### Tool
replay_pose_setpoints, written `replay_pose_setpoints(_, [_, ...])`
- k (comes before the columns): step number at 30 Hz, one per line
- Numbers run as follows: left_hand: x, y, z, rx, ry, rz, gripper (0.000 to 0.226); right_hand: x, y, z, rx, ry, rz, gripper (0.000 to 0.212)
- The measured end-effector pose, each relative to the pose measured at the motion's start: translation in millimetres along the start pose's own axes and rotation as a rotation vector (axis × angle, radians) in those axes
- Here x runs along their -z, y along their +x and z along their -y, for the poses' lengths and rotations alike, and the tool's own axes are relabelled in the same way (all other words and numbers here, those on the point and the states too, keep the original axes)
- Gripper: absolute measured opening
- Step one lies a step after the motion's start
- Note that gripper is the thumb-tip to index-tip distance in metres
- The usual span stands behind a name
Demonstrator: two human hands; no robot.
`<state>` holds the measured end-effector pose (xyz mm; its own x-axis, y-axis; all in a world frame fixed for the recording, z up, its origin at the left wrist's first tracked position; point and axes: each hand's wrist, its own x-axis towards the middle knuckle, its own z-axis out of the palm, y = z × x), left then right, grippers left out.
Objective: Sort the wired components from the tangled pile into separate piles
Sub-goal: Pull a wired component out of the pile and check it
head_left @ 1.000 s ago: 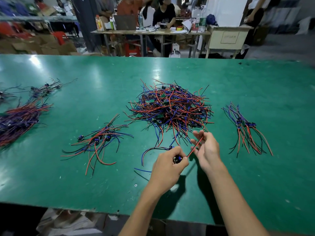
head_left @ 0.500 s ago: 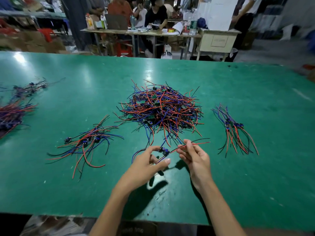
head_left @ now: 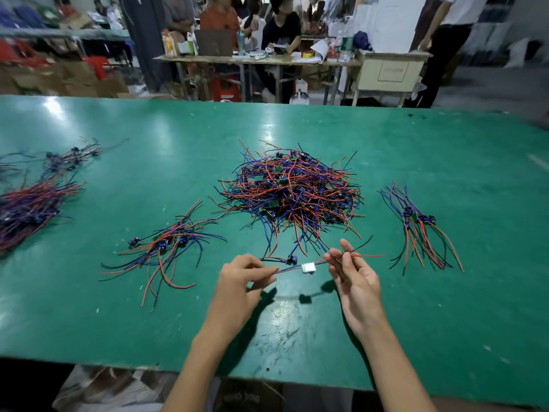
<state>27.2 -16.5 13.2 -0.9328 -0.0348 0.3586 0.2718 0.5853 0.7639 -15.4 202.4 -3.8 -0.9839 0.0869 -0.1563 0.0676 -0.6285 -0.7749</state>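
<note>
Fingers [head_left: 267,270] of both hands are pinching one component's [head_left: 307,267] wires, stretching it clear above the tabletop [head_left: 297,322] so you're identifying its pile.

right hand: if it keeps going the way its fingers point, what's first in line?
Probably the tangled pile. The right hand pinches the red wire of the held component, fingers pointing up and away toward the pile's near strands. Depth is unclear from one view.

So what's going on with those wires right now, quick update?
Both hands busy: left hand pinches the blue leads, right hand the red lead. One wired component stretched between them, above the table. Tangled pile behind; nothing in the way.
</note>
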Motion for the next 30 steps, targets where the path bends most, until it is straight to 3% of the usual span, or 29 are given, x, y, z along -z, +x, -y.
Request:
replay_pose_setpoints(3, [-5,-6,4,-0.083,0.133,-0.089,0.039,0,-1,0,0.002,0.02,0.013,0.026])
replay_pose_setpoints(8, [-13,-6,8,-0.085,0.173,-0.2,0.033,0,-2,-1,0.036,0.048,-0.046,0.02])
replay_pose_setpoints(13, [-21,-4,13,0.049,0.028,-0.209,0.016,2,-2,-1,0.107,0.033,-0.161,0.025])
replay_pose_setpoints(19, [-23,1,18,0.092,-0.093,-0.234,0.011,-1,-5,-1,0.086,-0.064,-0.064,0.032])
replay_pose_setpoints(22, [-23,0,18,0.114,-0.15,-0.229,0.007,-6,-11,-3,0.119,-0.258,-0.008,0.032])
replay_pose_setpoints(26, [-22,-4,25,0.221,-0.257,-0.268,0.008,-8,-17,-14,0.23,-0.591,-0.018,0.013])
replay_pose_setpoints(30, [-17,-4,32,0.323,-0.363,-0.327,0.004,-16,-8,-5,0.041,-0.364,-0.116,0.017])
